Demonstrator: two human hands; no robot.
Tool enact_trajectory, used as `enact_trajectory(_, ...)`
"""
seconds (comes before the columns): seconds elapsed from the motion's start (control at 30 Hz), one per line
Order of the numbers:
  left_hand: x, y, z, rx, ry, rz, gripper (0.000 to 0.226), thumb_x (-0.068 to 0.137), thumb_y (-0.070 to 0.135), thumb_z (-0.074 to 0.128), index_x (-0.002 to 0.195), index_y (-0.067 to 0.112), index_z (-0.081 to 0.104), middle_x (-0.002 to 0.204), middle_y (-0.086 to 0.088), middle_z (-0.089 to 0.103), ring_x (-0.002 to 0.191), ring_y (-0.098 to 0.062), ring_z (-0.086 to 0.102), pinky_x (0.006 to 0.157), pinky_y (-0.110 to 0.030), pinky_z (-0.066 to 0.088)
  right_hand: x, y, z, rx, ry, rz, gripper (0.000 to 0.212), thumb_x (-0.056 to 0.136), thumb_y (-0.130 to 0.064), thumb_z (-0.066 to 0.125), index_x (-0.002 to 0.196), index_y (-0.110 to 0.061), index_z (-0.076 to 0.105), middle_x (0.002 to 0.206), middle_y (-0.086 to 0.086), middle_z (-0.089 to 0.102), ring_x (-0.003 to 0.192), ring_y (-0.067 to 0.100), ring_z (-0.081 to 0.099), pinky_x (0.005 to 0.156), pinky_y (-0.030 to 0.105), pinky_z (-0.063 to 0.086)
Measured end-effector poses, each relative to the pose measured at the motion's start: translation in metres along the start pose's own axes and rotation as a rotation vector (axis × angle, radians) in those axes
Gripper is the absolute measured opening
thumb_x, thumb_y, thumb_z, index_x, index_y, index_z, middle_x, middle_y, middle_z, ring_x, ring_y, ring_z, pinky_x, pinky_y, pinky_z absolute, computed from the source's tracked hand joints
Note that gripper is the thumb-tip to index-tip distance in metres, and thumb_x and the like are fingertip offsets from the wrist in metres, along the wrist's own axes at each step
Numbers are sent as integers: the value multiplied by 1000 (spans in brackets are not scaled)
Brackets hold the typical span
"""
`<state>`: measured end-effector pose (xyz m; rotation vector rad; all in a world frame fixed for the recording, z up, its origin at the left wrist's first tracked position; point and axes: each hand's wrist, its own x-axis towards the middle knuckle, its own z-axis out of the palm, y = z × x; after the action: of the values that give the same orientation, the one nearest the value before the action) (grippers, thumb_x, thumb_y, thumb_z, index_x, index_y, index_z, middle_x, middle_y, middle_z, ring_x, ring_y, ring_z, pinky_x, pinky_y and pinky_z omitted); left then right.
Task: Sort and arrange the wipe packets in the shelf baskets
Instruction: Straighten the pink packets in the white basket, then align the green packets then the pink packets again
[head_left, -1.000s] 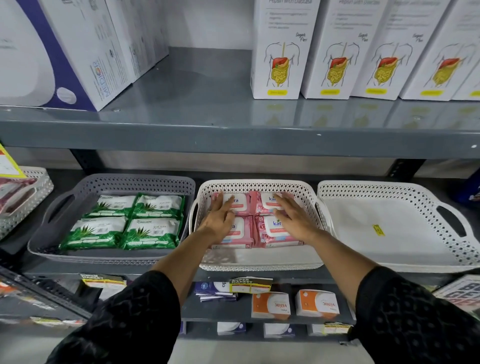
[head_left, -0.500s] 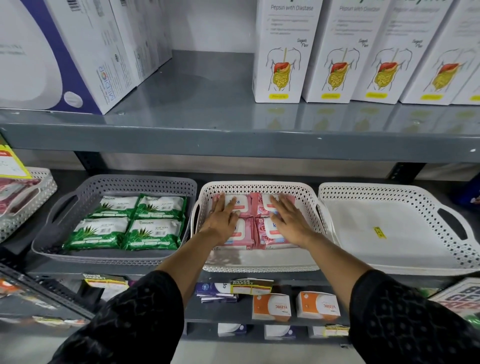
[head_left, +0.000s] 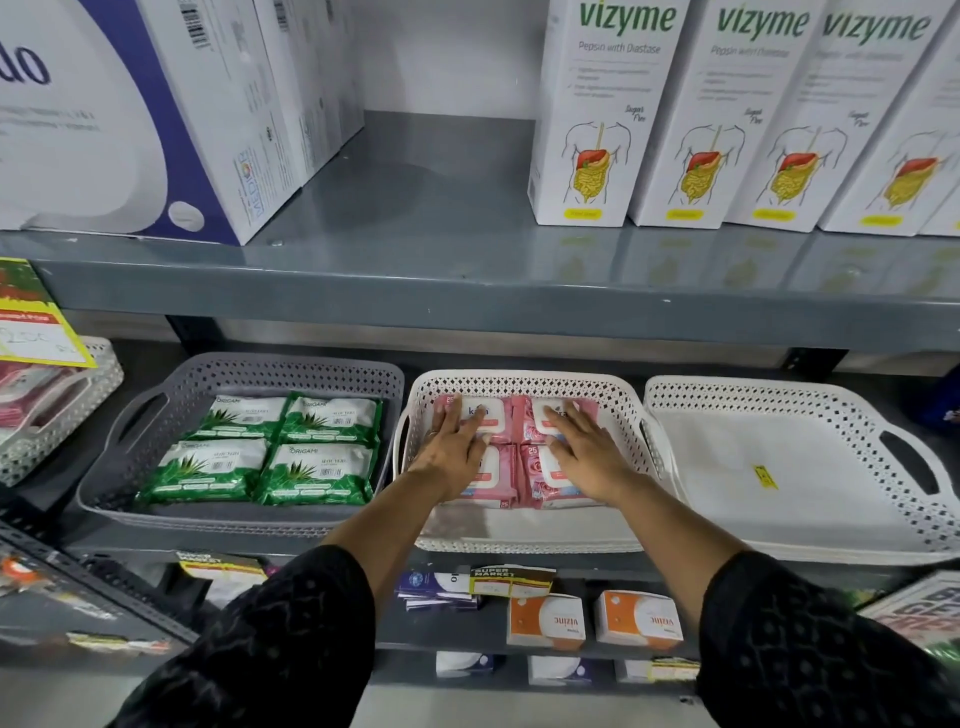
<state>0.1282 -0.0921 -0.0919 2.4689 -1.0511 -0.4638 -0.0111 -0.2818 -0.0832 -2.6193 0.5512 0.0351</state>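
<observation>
Several pink wipe packets (head_left: 503, 447) lie flat in a two-by-two block at the back of the white middle basket (head_left: 524, 540). My left hand (head_left: 453, 448) rests palm down on the left pair, fingers spread. My right hand (head_left: 589, 451) lies flat on the right pair in the same way. Neither hand grips a packet. Several green wipe packets (head_left: 270, 451) sit two by two in the grey basket (head_left: 156, 415) to the left. The white basket (head_left: 810, 462) on the right holds no packets, only a small yellow sticker.
Tall white Vizyme boxes (head_left: 675, 130) and blue-white boxes (head_left: 130, 114) stand on the grey shelf (head_left: 467, 291) above. Another white basket (head_left: 67, 405) with pink packs sits at far left behind a yellow price tag. Orange-white boxes (head_left: 592, 618) fill the shelf below.
The view has tilted up a little. Both hands stay flat on the pink packets, which now sit slightly further back in the basket.
</observation>
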Motion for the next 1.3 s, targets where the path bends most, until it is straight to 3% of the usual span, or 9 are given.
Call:
enact_trajectory(0.3,1,-3,4,-4,64,35,54,99,43,30,149,31,13,156,4,-19,139,-20,-22,116,-50,10,-5,0,8,13,103,-19,51,103,-38,34,152,-32,21,163,-3,2,149,18,-4,121,41,5)
enact_trajectory(0.47,2,-3,4,-14,63,24,53,99,43,31,149,32,14,157,3,-17,143,-23,-11,116,-51,15,-4,2,10,-4,107,-10,52,102,-43,32,152,-35,20,163,-4,3,149,19,-2,120,48,9)
enact_trajectory(0.6,0,-1,1,53,48,26,53,99,46,26,149,33,11,157,3,-17,143,-23,-16,116,-53,14,-3,-2,3,-45,75,13,53,101,-44,33,152,-36,18,163,-4,2,149,21,0,118,53,0)
enact_trajectory(0.7,-5,6,-7,120,44,24,51,101,43,22,149,31,13,158,1,-14,145,-24,-8,115,-51,17,-4,-7,-1,-67,84,7,52,101,-43,35,151,-34,22,162,-5,6,149,19,2,115,55,-4)
enact_trajectory(0.83,-11,9,-24,338,198,107,47,99,28,31,146,22,27,159,-7,7,145,-27,6,116,-42,5,-6,-22,-1,-103,169,-64,49,102,-34,36,150,-26,28,161,-1,18,148,20,9,119,46,1)
enact_trajectory(0.93,-22,-1,-49,470,366,181,46,88,7,43,134,12,45,152,-13,27,141,-33,21,116,-45,14,-5,-44,-1,-108,253,-133,48,100,-23,39,148,-22,34,154,-1,30,143,20,22,120,49,16)
enact_trajectory(1.03,-38,-32,-83,455,490,139,51,80,-2,45,130,7,50,143,-16,42,133,-37,33,115,-47,20,3,-81,5,-46,373,-169,44,96,-11,45,140,-14,46,147,7,41,138,23,32,118,49,21)
enact_trajectory(1.1,-55,-68,-103,458,500,52,58,74,-6,50,131,6,49,139,-16,46,129,-35,38,115,-47,20,8,-112,11,0,366,-159,45,96,-10,45,141,-13,45,151,9,36,140,25,29,119,47,17)
enact_trajectory(1.3,-99,-202,-149,460,325,-230,56,83,12,61,135,2,43,140,-21,41,117,-44,44,101,-47,37,36,-205,49,-159,205,-299,56,96,-22,44,150,-15,29,162,10,13,149,25,10,119,46,2)
